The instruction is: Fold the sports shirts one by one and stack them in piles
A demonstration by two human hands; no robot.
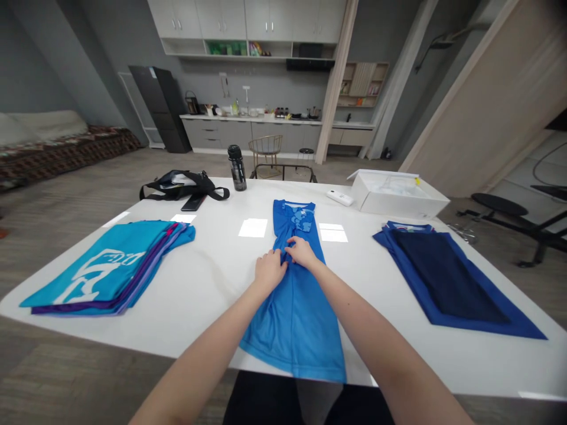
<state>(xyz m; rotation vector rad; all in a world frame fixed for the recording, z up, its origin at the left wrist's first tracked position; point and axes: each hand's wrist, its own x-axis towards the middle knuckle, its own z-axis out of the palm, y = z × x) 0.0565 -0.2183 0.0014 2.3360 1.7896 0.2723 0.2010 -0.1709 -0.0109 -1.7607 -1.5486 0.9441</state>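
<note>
A blue shirt [301, 330], folded lengthwise into a narrow strip, lies in front of me with its hem at the table's near edge. Its collar end, with a lighter blue print, points away from me. Around the middle of the shirt, my left hand [269, 270] has its fingers closed on the cloth along the left side. Just right of it, my right hand [302, 252] pinches the fabric near the centre. The cloth bunches into creases between the two hands. Some fingertips are hidden against the fabric.
On the white table [199, 295], a stack of folded shirts [110, 265] sits left and folded dark blue clothes [447, 277] right. Toward the back are a black bag [181, 184], a phone [193, 202], a bottle [237, 169], a white device [340, 198] and a white box [394, 200].
</note>
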